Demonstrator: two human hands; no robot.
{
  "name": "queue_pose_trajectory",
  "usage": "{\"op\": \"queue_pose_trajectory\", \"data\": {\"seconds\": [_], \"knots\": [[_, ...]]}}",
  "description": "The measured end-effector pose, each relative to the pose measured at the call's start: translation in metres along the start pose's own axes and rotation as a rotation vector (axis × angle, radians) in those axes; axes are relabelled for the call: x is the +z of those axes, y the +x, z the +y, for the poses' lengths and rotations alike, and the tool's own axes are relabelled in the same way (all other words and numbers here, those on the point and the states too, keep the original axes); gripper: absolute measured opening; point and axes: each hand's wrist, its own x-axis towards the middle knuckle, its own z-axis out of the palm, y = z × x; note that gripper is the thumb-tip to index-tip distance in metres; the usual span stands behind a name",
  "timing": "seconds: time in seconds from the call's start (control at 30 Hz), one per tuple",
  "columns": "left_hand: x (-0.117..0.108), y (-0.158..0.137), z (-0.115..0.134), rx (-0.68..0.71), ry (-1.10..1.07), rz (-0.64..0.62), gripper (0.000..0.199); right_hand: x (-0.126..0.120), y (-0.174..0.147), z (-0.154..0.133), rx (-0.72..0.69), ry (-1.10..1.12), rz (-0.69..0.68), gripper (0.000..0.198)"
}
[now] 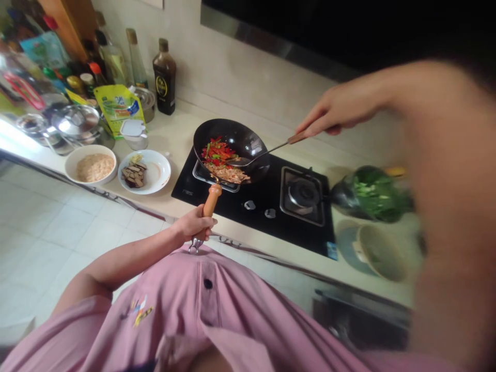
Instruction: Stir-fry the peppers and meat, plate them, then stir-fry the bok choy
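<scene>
A dark wok [242,138] sits on the left burner of the black gas hob [251,222]. My left hand [196,223] is wrapped round the wok's wooden handle [212,200], low in front of my body. From the upper right, my right hand [327,114] grips the wooden end of a metal spatula [259,156]. Its blade reaches into the wok and touches the food. Red and green pepper strips [219,151] lie at the back left of the wok. Pale cooked meat pieces [229,174] lie along its near side.
Left of the hob stand a plate [157,173] with dark slices and chopped garlic, and a white bowl [93,178] of pale food. Bottles [165,77] and jars crowd behind. At right are a bowl of chopped greens [374,194], a pot [382,253] and the second burner [304,194].
</scene>
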Motion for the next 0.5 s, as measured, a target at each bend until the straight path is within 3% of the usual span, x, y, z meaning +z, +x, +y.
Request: {"op": "queue_pose_trajectory", "data": {"seconds": [0.07,0.33,0.5], "knots": [[0.000,-0.002,0.000,0.004,-0.013,0.002,0.033,0.003,0.003,-0.006,-0.012,0.064,-0.017,0.034],[-0.003,-0.010,0.003,-0.022,-0.053,-0.060,0.053,0.022,0.020,-0.019,0.008,0.254,0.127,0.044],[-0.006,-0.012,0.000,-0.008,-0.093,-0.076,0.053,0.024,0.010,-0.015,-0.011,0.158,0.062,0.044]]}}
